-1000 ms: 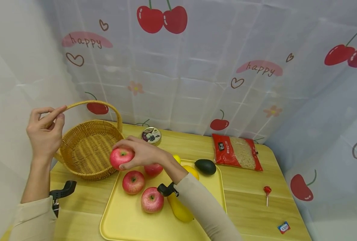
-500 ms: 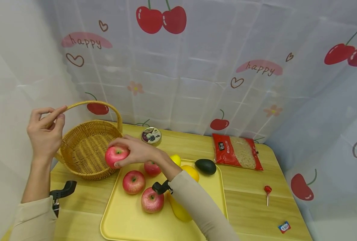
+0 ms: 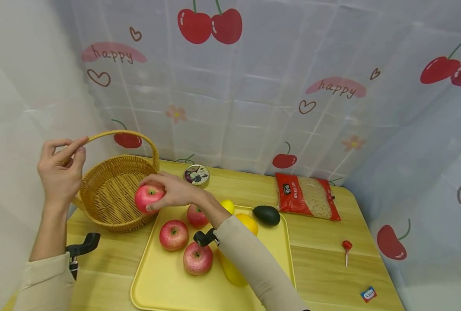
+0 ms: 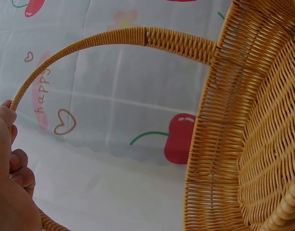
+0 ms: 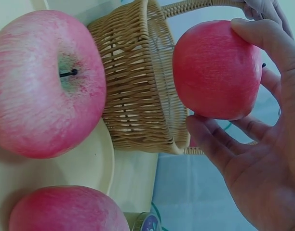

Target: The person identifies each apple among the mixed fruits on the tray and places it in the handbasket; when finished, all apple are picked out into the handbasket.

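My left hand [image 3: 61,172] pinches the top of the arched handle of a wicker basket [image 3: 115,196]; the left wrist view shows the fingers [image 4: 5,113] at the handle [image 4: 113,36]. The basket stands tilted toward me, its woven floor bare in the head view. My right hand [image 3: 179,190] holds a red apple [image 3: 146,199] beside the basket's right rim, overlapping it in the head view. In the right wrist view thumb and fingers span the apple [image 5: 217,70], stem toward the palm. Three more apples lie on the yellow tray, one [image 3: 173,235] nearest the basket.
The yellow tray [image 3: 156,293] also bears yellow fruit [image 3: 232,270], partly hidden by my right forearm, and a dark green avocado [image 3: 266,215]. Behind it stands a round tin [image 3: 196,175]. To the right lie a red food bag [image 3: 308,196], a lollipop [image 3: 347,246] and a small wrapped sweet [image 3: 368,294].
My right hand has carried the apple a little left, to the basket's rim, and slowed. The left hand keeps its hold on the handle, and the basket stays in place.
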Demonstrator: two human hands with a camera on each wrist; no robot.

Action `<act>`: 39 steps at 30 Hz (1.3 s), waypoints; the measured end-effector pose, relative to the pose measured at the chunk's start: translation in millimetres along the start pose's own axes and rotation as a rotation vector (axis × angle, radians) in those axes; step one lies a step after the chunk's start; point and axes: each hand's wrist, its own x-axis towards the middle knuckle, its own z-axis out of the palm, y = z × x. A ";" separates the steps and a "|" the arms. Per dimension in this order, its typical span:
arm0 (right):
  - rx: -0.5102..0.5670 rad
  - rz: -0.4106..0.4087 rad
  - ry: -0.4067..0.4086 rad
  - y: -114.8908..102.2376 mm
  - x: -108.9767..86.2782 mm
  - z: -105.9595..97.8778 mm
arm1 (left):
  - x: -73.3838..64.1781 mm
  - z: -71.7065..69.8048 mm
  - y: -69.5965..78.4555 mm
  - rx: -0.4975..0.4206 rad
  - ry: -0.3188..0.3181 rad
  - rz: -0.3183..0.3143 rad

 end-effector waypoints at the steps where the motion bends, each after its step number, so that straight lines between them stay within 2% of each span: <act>1: 0.003 0.001 0.003 0.3 0.9 -0.3 | -0.2 0.2 -0.4 -0.001 -0.002 -0.001; 25: -0.048 0.017 0.020 8.7 26.3 9.5 | -1.0 1.8 1.0 0.000 -0.001 -0.001; 39: -0.033 0.052 0.011 13.2 37.8 17.3 | -0.7 -1.0 -1.4 0.009 0.003 0.011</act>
